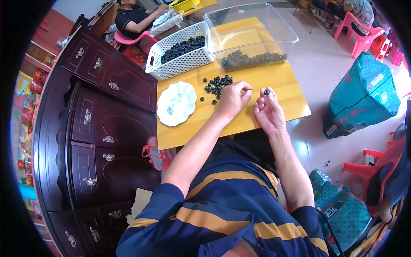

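My right hand (270,113) is palm up over the front right of the yellow table (295,100). Its thumb and finger pinch a small black round part with a hole (266,92). Just to the left, my left hand (234,99) is closed, thumb against forefinger; whatever sits in that pinch is too small to make out. Beyond the left hand lies a loose group of similar black parts (216,85) on the tabletop. A white scalloped plate (189,96) at the table's left holds a little heap of tiny pale pieces (170,110).
At the back stand a white perforated basket (188,62) full of black parts and a clear plastic bin (278,45) with more. A dark wooden cabinet (128,124) borders the left. Teal bags (357,98) stand on the right floor. Another person (132,21) sits at the far left.
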